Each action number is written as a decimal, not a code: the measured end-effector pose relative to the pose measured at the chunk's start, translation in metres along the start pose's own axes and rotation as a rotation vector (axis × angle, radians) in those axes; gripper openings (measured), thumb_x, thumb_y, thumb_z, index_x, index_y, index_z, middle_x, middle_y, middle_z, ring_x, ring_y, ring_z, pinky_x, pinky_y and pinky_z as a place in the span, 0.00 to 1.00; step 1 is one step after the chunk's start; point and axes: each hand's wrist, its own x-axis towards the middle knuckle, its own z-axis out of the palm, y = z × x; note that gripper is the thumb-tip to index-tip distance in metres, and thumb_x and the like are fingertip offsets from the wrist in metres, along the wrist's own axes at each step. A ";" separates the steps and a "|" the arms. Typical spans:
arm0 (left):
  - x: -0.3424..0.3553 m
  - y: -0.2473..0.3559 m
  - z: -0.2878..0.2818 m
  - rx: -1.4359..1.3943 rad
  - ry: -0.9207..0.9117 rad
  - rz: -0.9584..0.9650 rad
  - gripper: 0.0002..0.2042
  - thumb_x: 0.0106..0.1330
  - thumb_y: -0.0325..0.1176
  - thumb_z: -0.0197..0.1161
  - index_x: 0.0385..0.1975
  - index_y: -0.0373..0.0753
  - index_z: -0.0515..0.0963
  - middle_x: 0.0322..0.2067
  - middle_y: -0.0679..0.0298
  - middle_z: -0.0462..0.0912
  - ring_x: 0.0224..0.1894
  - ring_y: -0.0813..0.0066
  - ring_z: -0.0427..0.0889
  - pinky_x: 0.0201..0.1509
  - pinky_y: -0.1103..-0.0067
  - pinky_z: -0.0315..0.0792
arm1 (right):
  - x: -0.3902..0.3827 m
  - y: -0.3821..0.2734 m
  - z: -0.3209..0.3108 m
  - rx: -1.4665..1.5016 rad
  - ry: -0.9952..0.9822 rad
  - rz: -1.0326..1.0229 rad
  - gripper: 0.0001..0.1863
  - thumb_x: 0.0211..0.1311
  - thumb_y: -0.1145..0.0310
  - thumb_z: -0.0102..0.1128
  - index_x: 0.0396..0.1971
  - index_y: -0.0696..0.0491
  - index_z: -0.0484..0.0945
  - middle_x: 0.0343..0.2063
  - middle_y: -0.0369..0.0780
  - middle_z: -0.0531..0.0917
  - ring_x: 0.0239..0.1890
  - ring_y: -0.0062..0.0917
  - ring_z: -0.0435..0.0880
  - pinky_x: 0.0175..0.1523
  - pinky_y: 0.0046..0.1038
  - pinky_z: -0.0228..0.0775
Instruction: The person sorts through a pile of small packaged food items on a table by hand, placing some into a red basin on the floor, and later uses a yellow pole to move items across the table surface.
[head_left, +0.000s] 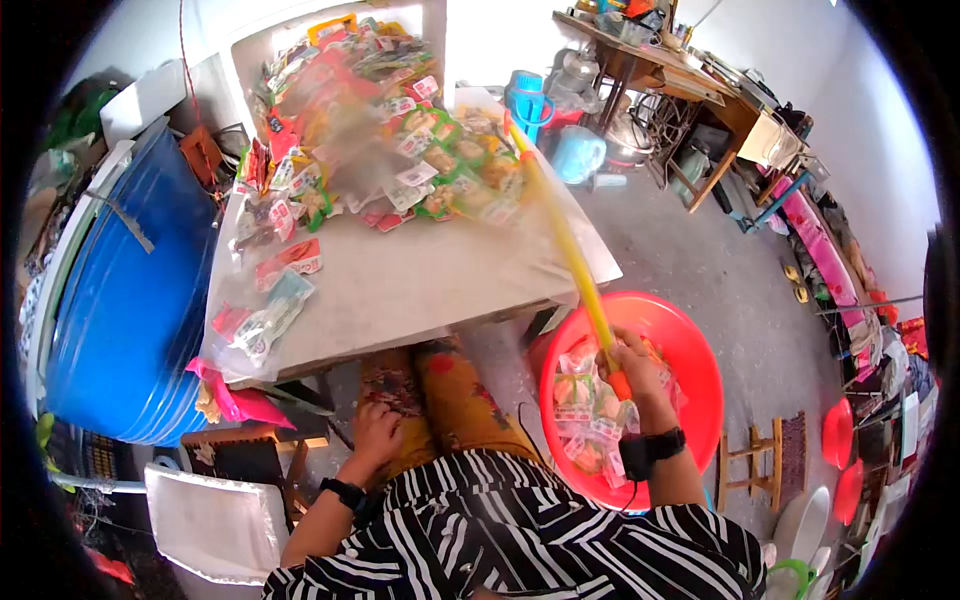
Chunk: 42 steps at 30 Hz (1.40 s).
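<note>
My right hand [638, 368] is wrapped round the lower end of a long yellow rod [567, 240] with orange ends. The rod slants up and away over the table's right edge. Below that hand, a red plastic basin [706, 350] holds small sealed packets [580, 410] with printed labels. My left hand [377, 432] lies on my patterned trouser leg, fingers loosely spread and holding nothing. On the pale table [400, 290], a heap of colourful food packets [415, 150] covers the far half. A greyish, see-through smear hides part of the heap; what it is, I cannot tell.
A large blue barrel [130, 300] stands left of the table, with a white-covered seat [215, 520] nearer me. A blue flask [527, 103] is beyond the table's far right corner. Wooden stool [757, 465] is right of the basin; a cluttered desk [660, 65] stands farther back.
</note>
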 end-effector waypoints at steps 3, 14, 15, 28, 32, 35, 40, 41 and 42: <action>0.001 -0.002 -0.002 -0.015 -0.037 0.009 0.06 0.35 0.33 0.52 0.16 0.42 0.71 0.26 0.63 0.67 0.34 0.64 0.63 0.32 0.71 0.59 | 0.007 -0.006 0.007 -0.021 -0.003 -0.012 0.19 0.43 0.70 0.38 0.40 0.57 0.57 0.17 0.39 0.69 0.15 0.19 0.67 0.20 0.17 0.60; 0.004 0.012 -0.004 0.030 -0.024 -0.029 0.05 0.37 0.34 0.50 0.16 0.43 0.70 0.25 0.67 0.68 0.34 0.69 0.64 0.31 0.72 0.61 | 0.034 -0.027 0.079 -0.161 -0.535 -0.133 0.22 0.42 0.73 0.44 0.42 0.56 0.56 0.24 0.35 0.68 0.23 0.14 0.66 0.25 0.14 0.59; 0.003 0.011 -0.004 0.041 -0.026 -0.036 0.05 0.38 0.34 0.50 0.16 0.43 0.70 0.25 0.67 0.67 0.34 0.69 0.64 0.31 0.72 0.61 | 0.046 -0.030 0.099 -0.178 -0.605 -0.103 0.21 0.42 0.72 0.44 0.41 0.55 0.56 0.24 0.35 0.68 0.23 0.14 0.66 0.25 0.14 0.59; -0.003 0.005 0.005 0.037 0.052 0.005 0.06 0.38 0.35 0.50 0.17 0.43 0.70 0.26 0.65 0.67 0.35 0.67 0.63 0.32 0.71 0.60 | 0.170 -0.048 0.305 -1.138 -0.642 -0.666 0.12 0.39 0.68 0.41 0.27 0.58 0.66 0.20 0.40 0.69 0.22 0.20 0.69 0.24 0.21 0.60; -0.008 0.003 0.008 0.029 0.107 0.001 0.06 0.38 0.35 0.50 0.17 0.43 0.70 0.26 0.65 0.67 0.35 0.67 0.63 0.31 0.71 0.60 | 0.148 -0.051 0.279 -1.073 -0.657 -0.699 0.14 0.39 0.69 0.42 0.29 0.59 0.65 0.20 0.38 0.69 0.26 0.19 0.68 0.26 0.21 0.60; -0.002 0.006 0.007 0.029 0.112 0.021 0.06 0.37 0.35 0.50 0.16 0.43 0.70 0.25 0.65 0.67 0.34 0.66 0.63 0.30 0.71 0.60 | 0.138 -0.049 0.243 -0.449 -0.711 -0.312 0.16 0.39 0.70 0.43 0.33 0.58 0.63 0.19 0.38 0.69 0.22 0.19 0.68 0.24 0.21 0.61; 0.000 0.006 0.005 0.025 0.117 0.052 0.06 0.37 0.34 0.50 0.16 0.43 0.70 0.24 0.65 0.66 0.33 0.66 0.64 0.29 0.71 0.60 | 0.114 -0.050 0.210 -0.512 -0.606 -0.027 0.20 0.39 0.69 0.46 0.37 0.56 0.60 0.18 0.38 0.69 0.16 0.21 0.68 0.19 0.20 0.62; 0.000 0.005 0.005 0.020 0.119 0.051 0.06 0.37 0.34 0.50 0.16 0.43 0.70 0.25 0.65 0.66 0.33 0.66 0.64 0.29 0.71 0.60 | 0.111 -0.047 0.206 -0.512 -0.609 -0.028 0.20 0.39 0.69 0.46 0.37 0.56 0.60 0.18 0.38 0.69 0.16 0.21 0.68 0.19 0.20 0.62; 0.000 0.005 0.006 0.013 0.120 0.054 0.06 0.37 0.35 0.50 0.16 0.43 0.70 0.25 0.65 0.66 0.34 0.66 0.64 0.29 0.71 0.60 | 0.109 -0.044 0.200 -0.471 -0.615 -0.020 0.20 0.39 0.69 0.46 0.37 0.56 0.60 0.18 0.38 0.69 0.17 0.20 0.68 0.20 0.20 0.62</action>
